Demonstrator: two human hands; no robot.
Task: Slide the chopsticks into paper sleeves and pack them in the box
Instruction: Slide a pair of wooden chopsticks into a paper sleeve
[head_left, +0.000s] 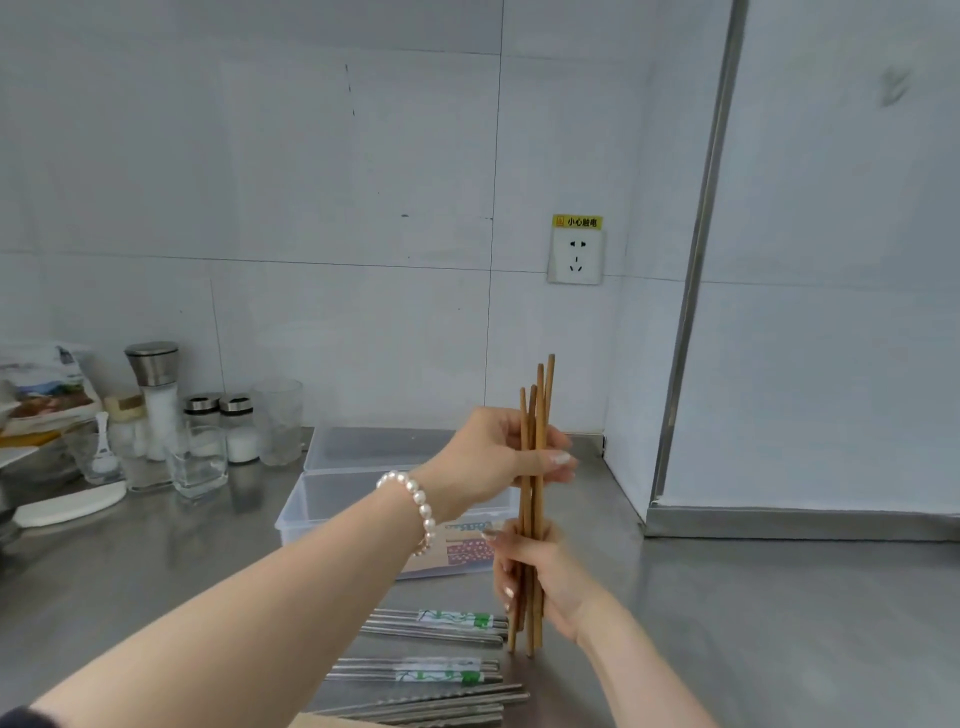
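A: While you stand at the steel table, where are the wooden chopsticks?

B: Upright above it. Your left hand grips their middle; your right hand grips the lower ends. The clear box sits just behind.

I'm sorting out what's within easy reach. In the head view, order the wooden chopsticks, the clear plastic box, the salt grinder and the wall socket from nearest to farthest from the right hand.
1. Wooden chopsticks: held upright by the right hand itself.
2. Clear plastic box: just behind, to the left.
3. Wall socket: on the wall above.
4. Salt grinder: far left, by the wall.
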